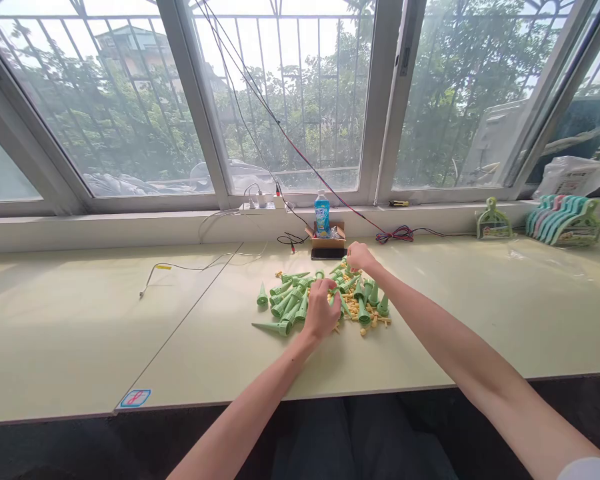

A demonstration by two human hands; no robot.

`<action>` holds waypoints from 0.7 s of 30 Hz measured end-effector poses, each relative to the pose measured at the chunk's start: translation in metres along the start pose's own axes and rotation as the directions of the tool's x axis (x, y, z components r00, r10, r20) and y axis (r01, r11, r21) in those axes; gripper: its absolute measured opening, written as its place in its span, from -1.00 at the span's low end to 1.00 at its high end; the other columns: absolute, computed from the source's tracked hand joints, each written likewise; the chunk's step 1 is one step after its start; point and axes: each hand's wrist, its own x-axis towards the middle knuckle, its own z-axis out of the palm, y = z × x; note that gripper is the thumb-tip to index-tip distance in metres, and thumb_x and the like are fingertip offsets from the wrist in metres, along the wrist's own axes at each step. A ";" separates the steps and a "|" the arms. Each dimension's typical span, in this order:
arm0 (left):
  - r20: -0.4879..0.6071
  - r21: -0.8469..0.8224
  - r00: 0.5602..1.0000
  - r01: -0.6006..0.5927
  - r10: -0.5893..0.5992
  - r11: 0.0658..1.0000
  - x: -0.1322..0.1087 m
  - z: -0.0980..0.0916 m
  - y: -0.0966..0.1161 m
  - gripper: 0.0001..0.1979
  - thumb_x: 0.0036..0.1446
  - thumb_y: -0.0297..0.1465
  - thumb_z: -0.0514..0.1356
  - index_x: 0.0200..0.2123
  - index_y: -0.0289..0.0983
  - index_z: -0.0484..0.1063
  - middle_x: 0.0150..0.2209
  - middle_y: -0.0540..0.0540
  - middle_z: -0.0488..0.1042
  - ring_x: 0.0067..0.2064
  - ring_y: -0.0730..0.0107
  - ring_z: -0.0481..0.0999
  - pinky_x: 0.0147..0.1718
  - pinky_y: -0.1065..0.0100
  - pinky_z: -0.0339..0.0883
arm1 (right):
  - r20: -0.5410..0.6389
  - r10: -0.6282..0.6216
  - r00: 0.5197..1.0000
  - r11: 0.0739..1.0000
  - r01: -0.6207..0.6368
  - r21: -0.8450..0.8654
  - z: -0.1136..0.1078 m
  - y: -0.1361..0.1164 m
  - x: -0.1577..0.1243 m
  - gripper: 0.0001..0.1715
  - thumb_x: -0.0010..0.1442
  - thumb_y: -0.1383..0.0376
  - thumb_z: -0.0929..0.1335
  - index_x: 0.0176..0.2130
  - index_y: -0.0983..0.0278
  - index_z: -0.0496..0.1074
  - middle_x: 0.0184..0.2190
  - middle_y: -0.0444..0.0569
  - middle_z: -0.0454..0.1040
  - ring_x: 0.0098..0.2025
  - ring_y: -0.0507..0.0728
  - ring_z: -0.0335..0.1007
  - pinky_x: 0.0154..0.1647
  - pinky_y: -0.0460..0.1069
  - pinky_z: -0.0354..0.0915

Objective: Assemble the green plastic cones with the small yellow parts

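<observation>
A pile of pale green, hollow plastic cone spikes [285, 300] lies on the table in front of me. Small yellow plastic pieces [365, 311] are scattered among and under them, mostly on the pile's right side. My left hand [323, 310] is over the middle of the pile, thumb and fingers closed around a green spike [337, 297] that is partly hidden. At the pile's far right edge, my right hand [360, 258] has its fingers bent down and pressed together beside other green spikes. Whatever lies between those fingertips is too small to make out.
Behind the pile, a blue bottle [322, 215] stands at a small cardboard box [329, 243], with a black flat object [329, 254] before it. Cables [397, 233] lie along the sill. Green and pink dustpan-like sets [563, 221] stand at the far right. A thin wire [185, 267] crosses the left table.
</observation>
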 end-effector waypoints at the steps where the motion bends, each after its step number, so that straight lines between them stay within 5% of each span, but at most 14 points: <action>1: 0.002 -0.001 1.000 0.001 -0.001 1.000 0.000 0.000 0.000 -0.88 0.14 -0.55 0.12 -0.26 -0.23 0.32 -0.25 -0.11 0.42 -0.16 0.23 0.43 -0.17 0.20 0.38 | 0.003 0.007 1.000 1.000 -0.006 -0.009 0.000 0.000 0.000 -0.77 0.14 0.51 0.36 -0.16 0.51 0.51 -0.51 0.17 0.56 -0.54 0.13 0.53 -0.52 -0.09 0.42; 8: -0.002 -0.003 1.000 -0.007 0.007 1.000 0.000 0.001 -0.003 -0.87 0.14 -0.55 0.12 -0.27 -0.22 0.33 -0.24 -0.11 0.43 -0.15 0.22 0.44 -0.17 0.18 0.38 | -0.009 0.013 1.000 0.994 -0.013 -0.104 -0.001 -0.001 -0.001 -0.74 0.13 0.50 0.37 -0.13 0.48 0.50 -0.40 0.20 0.57 -0.47 0.14 0.55 -0.43 -0.07 0.42; 16: -0.012 0.013 1.000 -0.002 0.002 1.000 0.000 0.000 0.000 -0.86 0.12 -0.56 0.13 -0.27 -0.22 0.33 -0.25 -0.09 0.44 -0.15 0.23 0.45 -0.17 0.20 0.39 | -0.175 -0.039 0.984 0.971 -0.005 -0.240 -0.004 -0.010 -0.011 -0.64 0.20 0.41 0.35 0.02 0.34 0.41 -0.08 0.28 0.50 0.01 0.33 0.47 -0.11 0.06 0.36; 19: -0.015 0.009 1.000 -0.004 0.004 1.000 0.000 0.000 0.000 -0.85 0.12 -0.56 0.13 -0.27 -0.21 0.34 -0.26 -0.09 0.44 -0.16 0.23 0.45 -0.18 0.19 0.40 | -0.259 -0.235 0.937 0.919 0.127 -0.373 0.002 -0.017 -0.017 -0.66 0.32 0.40 0.23 0.08 0.31 0.34 -0.10 0.26 0.48 -0.05 0.30 0.49 -0.14 0.04 0.33; 21: -0.010 0.001 1.000 -0.003 0.003 1.000 0.000 0.000 0.000 -0.85 0.12 -0.56 0.13 -0.27 -0.21 0.34 -0.26 -0.10 0.43 -0.16 0.22 0.44 -0.18 0.18 0.39 | -0.158 -0.399 0.903 0.822 0.275 -0.499 0.010 -0.020 -0.019 -0.66 0.33 0.44 0.19 0.04 0.30 0.36 -0.08 0.25 0.46 -0.09 0.27 0.50 -0.18 0.02 0.32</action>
